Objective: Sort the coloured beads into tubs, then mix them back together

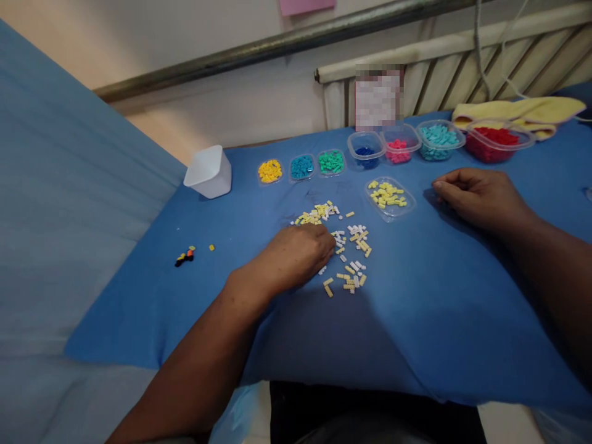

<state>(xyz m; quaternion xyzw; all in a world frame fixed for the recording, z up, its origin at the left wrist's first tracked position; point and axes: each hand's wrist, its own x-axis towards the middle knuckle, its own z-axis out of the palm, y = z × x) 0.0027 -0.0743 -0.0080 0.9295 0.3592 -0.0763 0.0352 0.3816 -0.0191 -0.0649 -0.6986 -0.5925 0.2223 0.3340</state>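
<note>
1. Here, the left hand (300, 254) rests palm down on the blue desk (416, 320), at the left edge of a loose pile of small yellow and white bricks (349, 246). Its fingers are curled over the nearest bricks; I cannot tell whether they pinch one.
2. The right hand (478, 196) lies on the desk well apart from the pile, loosely clenched, with the thumb against the forefinger. I cannot tell if something is inside it.
3. Between the two hands, a little further back, a shallow clear tray (391, 197) holds pale yellow bricks.
4. Behind the pile, three small clear lids stand in a row: one with orange-yellow bricks (270, 171), one with teal-blue bricks (301, 166), one with green bricks (331, 162).
5. To the right of them are four clear tubs: one with dark blue bricks (366, 148), one with pink bricks (399, 147), one with light turquoise bricks (439, 139) and one with red bricks (497, 140).
6. A white square cup (209, 172) lies tilted at the back left corner of the desk.
7. Some stray pieces, black, orange and yellow (187, 254), lie to the left, apart from the pile.
8. A yellow cloth (518, 112) lies behind the red tub, near a radiator (444, 74) at the wall.
</note>
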